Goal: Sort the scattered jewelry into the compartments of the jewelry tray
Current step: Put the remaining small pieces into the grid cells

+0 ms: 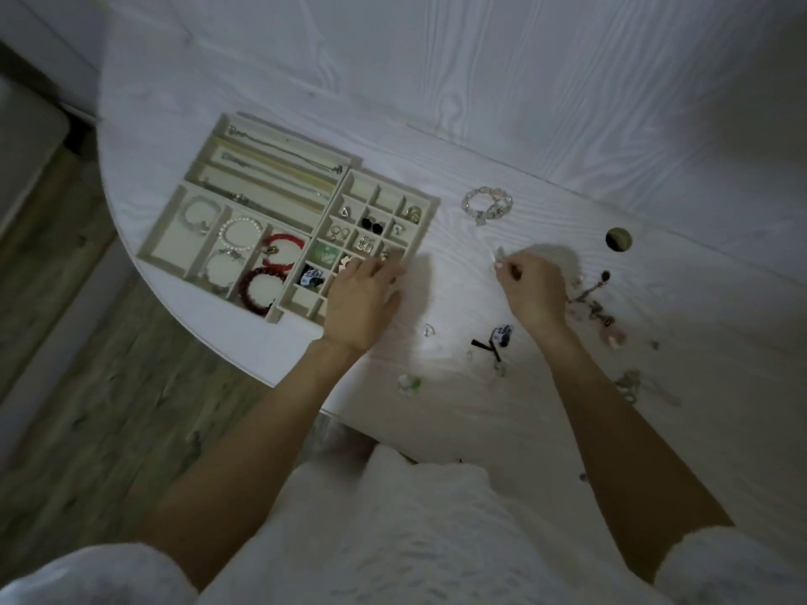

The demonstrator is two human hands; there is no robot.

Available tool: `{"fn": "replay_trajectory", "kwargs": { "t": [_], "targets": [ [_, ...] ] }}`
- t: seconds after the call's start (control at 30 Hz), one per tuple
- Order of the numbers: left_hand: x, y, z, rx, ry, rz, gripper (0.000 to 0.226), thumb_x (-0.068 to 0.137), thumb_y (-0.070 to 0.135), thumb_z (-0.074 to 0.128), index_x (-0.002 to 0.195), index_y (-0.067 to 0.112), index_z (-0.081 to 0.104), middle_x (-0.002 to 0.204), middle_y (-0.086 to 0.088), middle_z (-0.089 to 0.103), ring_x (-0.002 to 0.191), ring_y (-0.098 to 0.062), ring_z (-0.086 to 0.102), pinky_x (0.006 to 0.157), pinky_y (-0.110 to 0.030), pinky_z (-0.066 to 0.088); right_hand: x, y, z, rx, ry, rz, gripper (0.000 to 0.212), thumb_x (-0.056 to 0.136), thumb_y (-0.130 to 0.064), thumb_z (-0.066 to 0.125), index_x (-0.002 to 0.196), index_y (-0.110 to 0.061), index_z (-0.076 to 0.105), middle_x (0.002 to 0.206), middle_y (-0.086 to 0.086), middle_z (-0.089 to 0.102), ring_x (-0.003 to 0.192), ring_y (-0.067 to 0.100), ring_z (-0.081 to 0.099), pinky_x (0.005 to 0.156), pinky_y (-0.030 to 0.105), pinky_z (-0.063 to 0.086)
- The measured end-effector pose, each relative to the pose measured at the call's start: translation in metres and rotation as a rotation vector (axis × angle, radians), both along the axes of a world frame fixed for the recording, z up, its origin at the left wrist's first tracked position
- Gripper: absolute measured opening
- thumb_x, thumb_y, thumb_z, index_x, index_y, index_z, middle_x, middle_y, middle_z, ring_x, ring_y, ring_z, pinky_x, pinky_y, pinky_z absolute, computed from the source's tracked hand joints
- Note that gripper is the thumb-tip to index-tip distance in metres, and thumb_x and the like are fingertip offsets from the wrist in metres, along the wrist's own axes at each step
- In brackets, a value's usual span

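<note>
— Where's the jewelry tray (pixel 244 220)?
— By the table's (pixel 567 137) rounded left edge, on pale wood grain. The left hand (pixel 360 299) lies flat over its small compartments, fingers relaxed.
— The right hand (pixel 530 286)?
— Mid-table, pinching a small pale piece (pixel 498 256). Beyond it lies a beaded bracelet (pixel 487 205); a cable hole (pixel 619 239) sits right. Wood-plank floor (pixel 65 342) below left.

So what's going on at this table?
A person is sorting jewelry into a jewelry tray. Their left hand rests on its small compartments, while the right hand pinches a small pale piece above the table. A beaded bracelet and other loose pieces still lie outside.
</note>
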State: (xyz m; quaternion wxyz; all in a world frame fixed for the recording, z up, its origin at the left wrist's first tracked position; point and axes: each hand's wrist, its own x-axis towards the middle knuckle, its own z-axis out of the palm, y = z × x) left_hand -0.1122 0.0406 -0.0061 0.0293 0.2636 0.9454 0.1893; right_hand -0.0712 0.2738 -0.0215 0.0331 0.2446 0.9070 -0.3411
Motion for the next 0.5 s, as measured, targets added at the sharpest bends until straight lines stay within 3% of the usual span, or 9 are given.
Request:
{"fn": "replay_trajectory", "kwargs": {
  "t": [0.1, 0.17, 0.33, 0.5],
  "targets": [
    [0.021, -0.003, 0.027, 0.310, -0.369, 0.114, 0.025, 0.089, 0.024, 0.065, 0.114, 0.020, 0.064, 0.090, 0.006, 0.062, 0.074, -0.009, 0.054, 0.068, -0.018, 0.043, 0.014, -0.037, 0.031, -0.727, 0.015, -0.259, 0.014, 0.086, -0.021, 0.067, 0.098, -0.013, 0.068, 0.090, 0.001, 0.071, 0.073, 0.008, 0.064, 0.066, 0.022, 0.046],
    [0.033, -0.009, 0.033, 0.451, -0.503, 0.174, 0.024, 0.089, 0.028, 0.065, 0.113, 0.022, 0.064, 0.090, 0.010, 0.063, 0.076, -0.003, 0.056, 0.068, -0.012, 0.042, 0.024, -0.064, 0.043, -0.898, -0.007, -0.264, 0.019, 0.083, -0.026, 0.070, 0.099, -0.016, 0.068, 0.094, -0.001, 0.072, 0.082, 0.008, 0.066, 0.070, 0.020, 0.047],
    [0.042, -0.035, 0.024, 0.697, -0.670, 0.280, 0.010, 0.089, 0.027, 0.065, 0.099, 0.023, 0.067, 0.089, 0.012, 0.068, 0.084, -0.001, 0.063, 0.073, -0.017, 0.048, 0.037, -0.128, 0.050, -0.941, -0.068, -0.241, 0.010, 0.088, -0.010, 0.061, 0.093, -0.014, 0.069, 0.092, 0.002, 0.068, 0.086, 0.012, 0.060, 0.075, 0.026, 0.045],
    [0.038, -0.068, 0.014, 0.657, -0.656, 0.288, 0.004, 0.091, 0.018, 0.064, 0.093, 0.020, 0.066, 0.086, 0.011, 0.068, 0.082, -0.004, 0.063, 0.073, -0.020, 0.049, 0.026, -0.160, 0.046, -0.814, -0.089, -0.163, 0.008, 0.086, -0.009, 0.062, 0.093, -0.014, 0.062, 0.091, -0.002, 0.064, 0.085, 0.011, 0.059, 0.069, 0.022, 0.048]
  ]
}}
